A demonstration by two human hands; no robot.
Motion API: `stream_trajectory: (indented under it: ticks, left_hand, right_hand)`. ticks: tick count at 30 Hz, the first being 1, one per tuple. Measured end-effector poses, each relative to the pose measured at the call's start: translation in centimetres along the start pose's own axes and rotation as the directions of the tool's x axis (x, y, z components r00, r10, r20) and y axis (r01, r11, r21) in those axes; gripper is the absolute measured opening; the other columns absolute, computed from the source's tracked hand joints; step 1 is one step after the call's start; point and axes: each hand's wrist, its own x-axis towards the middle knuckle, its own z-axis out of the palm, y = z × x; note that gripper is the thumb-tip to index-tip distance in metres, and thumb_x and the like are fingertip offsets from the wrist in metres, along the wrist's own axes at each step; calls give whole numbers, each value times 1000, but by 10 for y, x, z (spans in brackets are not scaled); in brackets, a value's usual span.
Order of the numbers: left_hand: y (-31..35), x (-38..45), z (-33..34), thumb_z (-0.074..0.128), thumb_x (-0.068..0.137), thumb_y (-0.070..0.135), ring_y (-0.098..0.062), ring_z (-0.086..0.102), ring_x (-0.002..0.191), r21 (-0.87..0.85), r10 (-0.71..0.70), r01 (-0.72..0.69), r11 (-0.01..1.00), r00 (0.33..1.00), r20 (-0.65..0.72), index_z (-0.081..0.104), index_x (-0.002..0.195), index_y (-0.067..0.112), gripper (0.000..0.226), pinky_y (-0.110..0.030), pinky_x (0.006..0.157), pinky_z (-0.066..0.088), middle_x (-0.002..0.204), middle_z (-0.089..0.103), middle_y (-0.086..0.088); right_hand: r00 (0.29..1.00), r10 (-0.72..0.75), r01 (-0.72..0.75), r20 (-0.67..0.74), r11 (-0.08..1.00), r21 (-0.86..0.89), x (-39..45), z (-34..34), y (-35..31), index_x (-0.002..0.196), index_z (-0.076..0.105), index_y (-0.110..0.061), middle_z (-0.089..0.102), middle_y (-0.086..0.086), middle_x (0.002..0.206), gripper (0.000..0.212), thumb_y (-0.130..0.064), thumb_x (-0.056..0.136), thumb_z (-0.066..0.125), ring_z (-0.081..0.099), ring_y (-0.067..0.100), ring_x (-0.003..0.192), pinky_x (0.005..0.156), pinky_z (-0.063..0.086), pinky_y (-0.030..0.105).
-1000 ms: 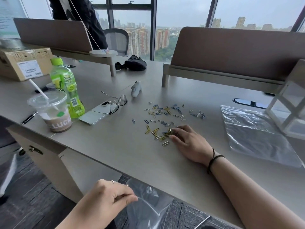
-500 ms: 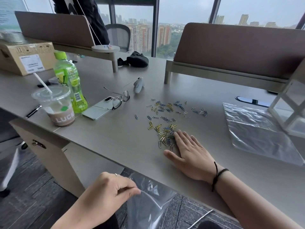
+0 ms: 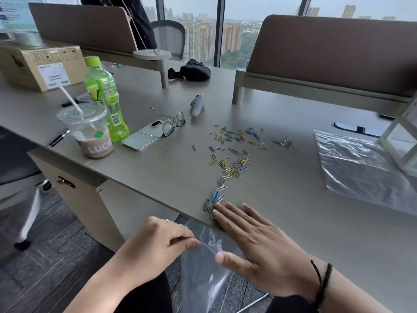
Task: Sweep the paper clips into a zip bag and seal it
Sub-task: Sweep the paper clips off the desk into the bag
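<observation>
Right hand [image 3: 255,240] has dragged clips [image 3: 214,204] edgeward — bag [image 3: 203,267] waiting.

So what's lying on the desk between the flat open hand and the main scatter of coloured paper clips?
In the head view, a thin trail of paper clips joins the right hand to the scattered clips.

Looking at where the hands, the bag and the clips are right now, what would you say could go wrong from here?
1. The left hand pinches only one side of the zip bag below the table edge; if the mouth sags, clips could drop to the floor.
2. The right hand has a small cluster at the edge, off to one side of the bag's mouth.
3. Most paper clips lie scattered far back, so several sweeps remain.
</observation>
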Motion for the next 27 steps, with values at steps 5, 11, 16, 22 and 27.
stream_trajectory:
  ticks: [5, 11, 16, 22, 27]
  left_hand:
    - [0, 0, -1, 75, 86, 38, -2, 55, 52, 13, -4, 4, 1000, 1000, -6, 72, 76, 30, 13, -21, 51, 43, 57, 62, 14]
    - [1, 1, 0, 72, 84, 42, 5, 57, 54, -4, 5, -5, 1000, 1000, -17, 75, 79, 30, 13, -13, 53, 42, 59, 61, 28]
    - [-3, 0, 0, 70, 85, 43, 4, 50, 48, -28, -16, 16, 999, 1000, -15, 74, 76, 28, 18, -14, 49, 38, 56, 63, 13]
    - [0, 0, -2, 68, 83, 46, 2, 58, 49, -74, -43, 42, 996, 999, -12, 78, 79, 28, 21, -12, 49, 43, 59, 67, 20]
    - [-3, -1, -2, 71, 83, 43, 0, 59, 49, -64, -39, 38, 997, 999, -20, 79, 81, 27, 18, -16, 49, 46, 59, 67, 18]
  right_hand:
    - [992, -106, 99, 68, 990, 106, -10, -8, -20, 154, -16, -35, -24, -21, 160, 82, -72, 94, 25, -31, -10, 140, 119, -15, 26]
    - [973, -173, 147, 152, 975, 168, -11, -18, -16, 154, -17, -35, -26, -23, 159, 88, -71, 92, 36, -30, -12, 139, 119, -16, 24]
    - [999, -26, 16, 25, 941, 339, 13, -21, 13, 157, -4, -32, -13, -19, 163, 83, -71, 90, 27, -17, -12, 144, 122, -7, 22]
    - [947, 274, -214, -170, 929, 302, 59, -22, 78, 158, 9, -29, 0, -13, 165, 76, -64, 93, 26, -3, -1, 149, 121, -3, 22]
    - [890, 414, -371, -188, 901, 225, 94, -22, 100, 158, 10, -32, 3, -6, 167, 78, -73, 93, 26, 2, 11, 153, 124, 2, 34]
